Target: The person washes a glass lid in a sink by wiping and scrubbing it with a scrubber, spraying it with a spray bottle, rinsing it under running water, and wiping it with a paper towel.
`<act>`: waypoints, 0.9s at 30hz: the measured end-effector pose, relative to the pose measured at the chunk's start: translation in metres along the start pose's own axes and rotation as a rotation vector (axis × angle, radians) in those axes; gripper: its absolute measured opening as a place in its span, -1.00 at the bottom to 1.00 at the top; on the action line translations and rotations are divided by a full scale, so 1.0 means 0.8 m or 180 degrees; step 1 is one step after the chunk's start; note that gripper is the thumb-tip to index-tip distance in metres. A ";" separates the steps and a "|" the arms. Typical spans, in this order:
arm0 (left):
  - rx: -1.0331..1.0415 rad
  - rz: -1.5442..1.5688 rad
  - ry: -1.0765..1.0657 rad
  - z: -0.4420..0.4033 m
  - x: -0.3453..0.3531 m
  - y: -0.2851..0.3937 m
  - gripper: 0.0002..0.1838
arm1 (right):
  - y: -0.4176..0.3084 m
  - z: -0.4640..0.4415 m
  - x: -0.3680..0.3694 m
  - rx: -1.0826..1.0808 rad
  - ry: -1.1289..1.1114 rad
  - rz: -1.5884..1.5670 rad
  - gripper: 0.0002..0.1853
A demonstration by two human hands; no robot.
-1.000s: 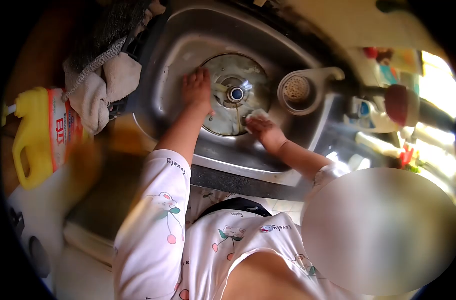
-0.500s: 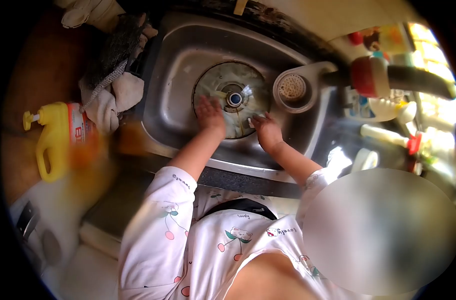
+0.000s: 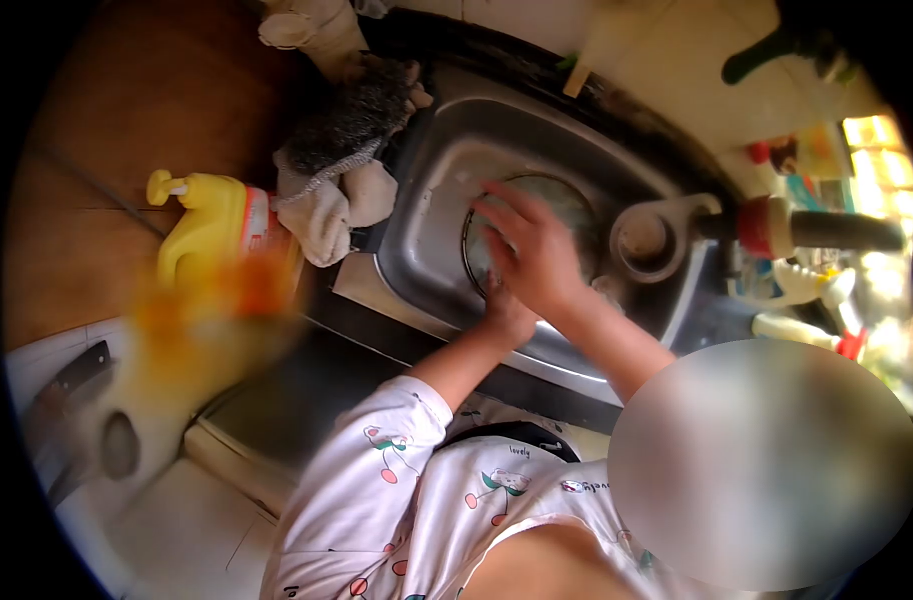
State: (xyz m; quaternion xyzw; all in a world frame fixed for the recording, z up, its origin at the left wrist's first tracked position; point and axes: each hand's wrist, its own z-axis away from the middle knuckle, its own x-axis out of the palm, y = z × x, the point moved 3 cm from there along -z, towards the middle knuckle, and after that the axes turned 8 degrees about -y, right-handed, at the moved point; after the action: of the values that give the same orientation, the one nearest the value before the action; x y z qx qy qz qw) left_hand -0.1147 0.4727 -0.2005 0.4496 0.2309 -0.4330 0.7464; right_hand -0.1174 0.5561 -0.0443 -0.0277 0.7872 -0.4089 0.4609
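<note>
A round glass lid (image 3: 567,195) with a metal rim lies in the steel sink (image 3: 432,190), largely covered by my hands. My right hand (image 3: 537,250) crosses above it, blurred, with its fingers apart and nothing visible in them. Below and partly behind it is my left hand (image 3: 510,312), close to or touching the right; most of its fingers are hidden. A small whitish thing (image 3: 606,290) shows right of my right wrist, too blurred to make out.
A round strainer (image 3: 645,243) occupies the sink's right side. Grey cloths (image 3: 322,215) and a dark mesh cloth (image 3: 342,125) lie left of the sink. Beyond them stands a yellow pump bottle (image 3: 207,220). A knife (image 3: 72,375) is at the far left; bottles (image 3: 782,283) stand at right.
The view has shifted, moving the sink rightward in the frame. My hands have come together over the lid's lower left. The white piece that was in my right hand no longer shows there.
</note>
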 end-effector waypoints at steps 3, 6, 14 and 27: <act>0.0143 0.0348 0.0152 -0.010 0.031 -0.002 -0.29 | -0.071 -0.131 0.010 -0.1034 0.0420 -0.0021 -0.67; -0.0271 -0.0082 -0.0318 -0.011 0.035 -0.011 -0.28 | -0.076 -0.216 0.060 -0.0595 -0.1065 0.1709 -0.63; -0.0600 0.0112 -0.0931 0.016 -0.036 0.009 -0.22 | -0.072 -0.215 0.004 -0.1190 0.0333 -0.0612 -0.63; -0.0779 -0.0423 -0.0819 -0.040 0.034 0.039 -0.40 | 0.193 0.030 0.062 -0.0752 -0.1173 0.1594 -0.56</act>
State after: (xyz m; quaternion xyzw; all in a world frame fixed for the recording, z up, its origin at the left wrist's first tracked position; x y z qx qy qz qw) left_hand -0.0726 0.4954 -0.2215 0.2802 0.2137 -0.5038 0.7886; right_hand -0.0761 0.6228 -0.1883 0.0399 0.7149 -0.1770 0.6753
